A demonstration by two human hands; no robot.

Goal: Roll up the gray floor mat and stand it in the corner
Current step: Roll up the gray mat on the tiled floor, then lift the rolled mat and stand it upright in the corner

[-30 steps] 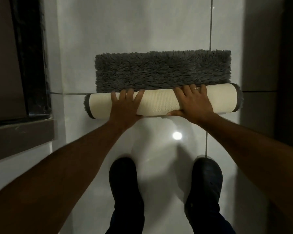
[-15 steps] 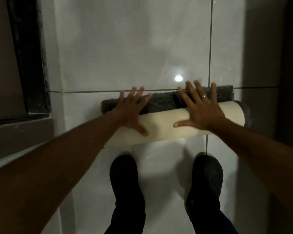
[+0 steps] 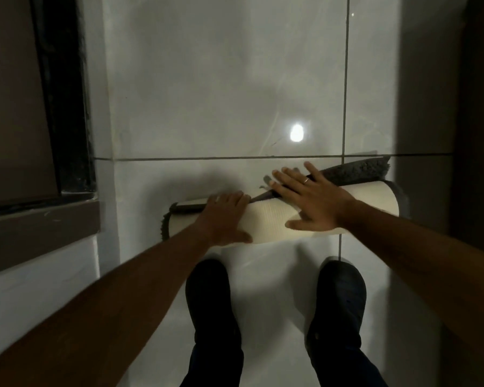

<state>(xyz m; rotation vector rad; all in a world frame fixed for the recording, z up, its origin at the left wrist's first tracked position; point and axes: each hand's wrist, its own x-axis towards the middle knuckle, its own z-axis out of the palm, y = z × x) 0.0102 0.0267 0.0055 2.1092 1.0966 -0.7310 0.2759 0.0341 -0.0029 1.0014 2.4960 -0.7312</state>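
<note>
The gray floor mat [image 3: 274,220] lies on the white tiled floor as an almost complete roll, cream backing outward, gray pile showing at both ends. Its last shaggy flap [image 3: 358,170] sticks out at the far right, tilted up. My left hand [image 3: 224,216] presses flat on the left part of the roll, fingers curled over its top edge. My right hand [image 3: 310,199] lies spread on the right part, fingers reaching over the loose edge; a ring is on one finger.
My two dark shoes [image 3: 213,300] [image 3: 338,300] stand just behind the roll. A dark door frame [image 3: 65,107] and a brown threshold [image 3: 39,227] are at the left. A dark wall [image 3: 442,107] runs along the right. Bare glossy tiles [image 3: 221,79] stretch ahead.
The roll has gone forward over the last flat strip of pile, and it now lies skewed, right end farther away. Both hands moved with it; my left hand's fingers curled over the edge.
</note>
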